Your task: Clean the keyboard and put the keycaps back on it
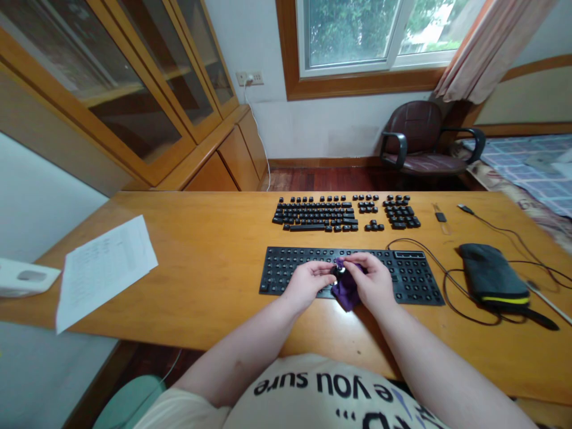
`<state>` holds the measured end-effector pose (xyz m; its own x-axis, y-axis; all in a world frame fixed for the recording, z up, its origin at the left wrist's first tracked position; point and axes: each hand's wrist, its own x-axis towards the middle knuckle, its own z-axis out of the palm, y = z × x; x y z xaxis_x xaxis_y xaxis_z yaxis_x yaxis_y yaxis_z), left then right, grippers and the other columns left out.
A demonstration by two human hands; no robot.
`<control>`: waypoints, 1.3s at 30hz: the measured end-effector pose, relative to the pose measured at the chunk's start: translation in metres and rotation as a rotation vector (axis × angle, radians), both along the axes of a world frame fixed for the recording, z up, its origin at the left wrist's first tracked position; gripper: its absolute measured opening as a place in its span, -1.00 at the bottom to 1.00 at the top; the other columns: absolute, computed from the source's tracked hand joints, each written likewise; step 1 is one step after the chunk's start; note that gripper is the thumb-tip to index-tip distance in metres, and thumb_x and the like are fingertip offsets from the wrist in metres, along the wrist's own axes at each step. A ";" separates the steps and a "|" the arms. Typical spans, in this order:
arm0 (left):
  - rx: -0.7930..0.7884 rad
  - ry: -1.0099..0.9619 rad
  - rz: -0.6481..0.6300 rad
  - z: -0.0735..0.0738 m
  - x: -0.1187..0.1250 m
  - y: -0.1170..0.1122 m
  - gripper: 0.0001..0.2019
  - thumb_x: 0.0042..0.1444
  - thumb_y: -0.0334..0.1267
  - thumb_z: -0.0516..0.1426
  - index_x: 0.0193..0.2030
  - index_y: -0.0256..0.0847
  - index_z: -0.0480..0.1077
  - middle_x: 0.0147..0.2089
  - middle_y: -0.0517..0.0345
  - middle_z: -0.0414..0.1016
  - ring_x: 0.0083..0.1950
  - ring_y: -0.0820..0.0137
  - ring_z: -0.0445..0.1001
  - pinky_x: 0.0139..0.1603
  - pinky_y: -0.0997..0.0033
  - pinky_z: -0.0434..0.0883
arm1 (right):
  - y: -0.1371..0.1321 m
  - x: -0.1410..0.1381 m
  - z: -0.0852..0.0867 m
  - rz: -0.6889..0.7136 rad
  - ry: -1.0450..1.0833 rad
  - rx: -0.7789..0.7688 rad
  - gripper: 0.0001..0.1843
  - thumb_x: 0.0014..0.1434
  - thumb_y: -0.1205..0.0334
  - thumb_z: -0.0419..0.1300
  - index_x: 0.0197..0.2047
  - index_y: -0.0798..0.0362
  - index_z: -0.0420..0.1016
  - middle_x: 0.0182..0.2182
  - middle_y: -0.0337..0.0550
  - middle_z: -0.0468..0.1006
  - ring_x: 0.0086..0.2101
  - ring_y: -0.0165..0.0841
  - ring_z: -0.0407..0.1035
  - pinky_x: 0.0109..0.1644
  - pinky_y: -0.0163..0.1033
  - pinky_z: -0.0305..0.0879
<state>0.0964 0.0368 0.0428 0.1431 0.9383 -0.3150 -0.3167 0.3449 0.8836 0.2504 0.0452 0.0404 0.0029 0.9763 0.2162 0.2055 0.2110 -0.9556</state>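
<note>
A black keyboard base (411, 280) with its keycaps removed lies on the wooden desk (210, 262). Over its middle, my left hand (308, 285) pinches a small black keycap (339, 272). My right hand (373, 281) is closed on a purple cloth (345, 292) pressed against that keycap. The removed keycaps (330, 214) are laid out in keyboard order on the desk behind the base.
A printed paper sheet (105, 262) lies at the left. A dark pouch with a yellow stripe (491, 275) and black cables (451, 292) sit at the right. A small tool (440, 217) lies beside the keycaps. An armchair (422, 140) stands beyond the desk.
</note>
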 end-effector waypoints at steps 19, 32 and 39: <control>0.066 -0.055 0.130 0.006 -0.009 -0.001 -0.71 -0.19 -0.39 0.32 -0.26 -0.27 0.43 -0.29 0.12 0.50 -0.21 0.43 0.49 0.01 0.30 0.40 | 0.003 -0.003 -0.002 -0.104 0.098 -0.100 -0.81 0.00 0.11 0.27 -0.35 0.06 0.50 -0.34 -0.08 0.61 -0.31 -0.27 0.50 -0.13 -0.11 0.40; 0.624 1.098 0.073 0.030 -0.114 -0.013 -0.80 0.05 -0.23 0.17 -0.15 -0.11 0.49 -0.15 0.09 0.51 -0.08 0.30 0.43 0.06 0.20 0.33 | 0.004 -0.002 -0.003 -0.110 0.133 -0.123 -0.77 -0.02 0.09 0.28 -0.33 0.07 0.48 -0.34 -0.06 0.61 -0.30 -0.25 0.50 -0.14 -0.10 0.40; 0.743 1.371 -0.124 0.013 -0.146 -0.031 -0.80 0.00 -0.12 0.22 -0.22 -0.10 0.49 -0.23 0.11 0.55 -0.16 0.30 0.44 0.20 0.02 0.14 | 0.004 -0.003 -0.005 -0.108 0.110 -0.118 -0.75 -0.02 0.07 0.28 -0.33 0.07 0.49 -0.35 -0.05 0.61 -0.33 -0.25 0.50 -0.17 -0.09 0.42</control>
